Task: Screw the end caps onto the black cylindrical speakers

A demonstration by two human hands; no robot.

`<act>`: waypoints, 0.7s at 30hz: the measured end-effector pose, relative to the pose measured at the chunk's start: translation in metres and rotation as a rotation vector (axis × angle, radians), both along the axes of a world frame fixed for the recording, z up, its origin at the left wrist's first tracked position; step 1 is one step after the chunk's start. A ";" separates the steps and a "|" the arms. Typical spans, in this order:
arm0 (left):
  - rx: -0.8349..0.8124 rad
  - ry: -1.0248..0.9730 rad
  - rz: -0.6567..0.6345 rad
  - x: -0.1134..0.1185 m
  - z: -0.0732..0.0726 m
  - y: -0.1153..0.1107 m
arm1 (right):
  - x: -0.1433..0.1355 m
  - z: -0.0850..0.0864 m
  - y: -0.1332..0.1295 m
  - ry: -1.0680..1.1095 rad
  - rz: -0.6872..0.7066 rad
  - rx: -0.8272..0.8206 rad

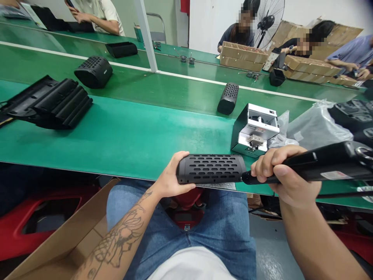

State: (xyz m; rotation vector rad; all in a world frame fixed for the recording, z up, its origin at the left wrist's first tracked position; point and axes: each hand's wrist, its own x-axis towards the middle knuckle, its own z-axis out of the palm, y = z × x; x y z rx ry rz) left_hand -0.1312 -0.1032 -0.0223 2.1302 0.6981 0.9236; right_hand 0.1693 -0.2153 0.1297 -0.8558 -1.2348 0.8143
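The left hand (170, 181) clasps a grille (211, 169) at the worktop (131, 140) edge — the right hand (281, 175) grips a driver (317, 167), tip at its end; next calls for steady alignment.

Bright even light, sharp focus, bowed edges

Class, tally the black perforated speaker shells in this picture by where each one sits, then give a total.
Held in the left hand, touched by the black electric screwdriver in the right hand: 1 black perforated cylindrical speaker shell
Lying on the green conveyor belt: 2
Total: 3
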 end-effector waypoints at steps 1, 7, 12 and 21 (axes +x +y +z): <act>0.003 -0.007 -0.002 0.000 0.000 0.000 | 0.000 0.002 -0.001 -0.010 -0.009 0.000; 0.037 -0.022 -0.010 0.000 -0.002 -0.001 | 0.020 0.024 0.024 -0.030 -0.304 0.200; 0.033 -0.025 -0.010 -0.001 -0.005 -0.001 | 0.050 0.015 0.077 -0.098 -0.785 0.352; 0.024 -0.018 -0.007 0.000 -0.004 -0.002 | 0.064 -0.003 0.078 -0.110 -0.645 0.145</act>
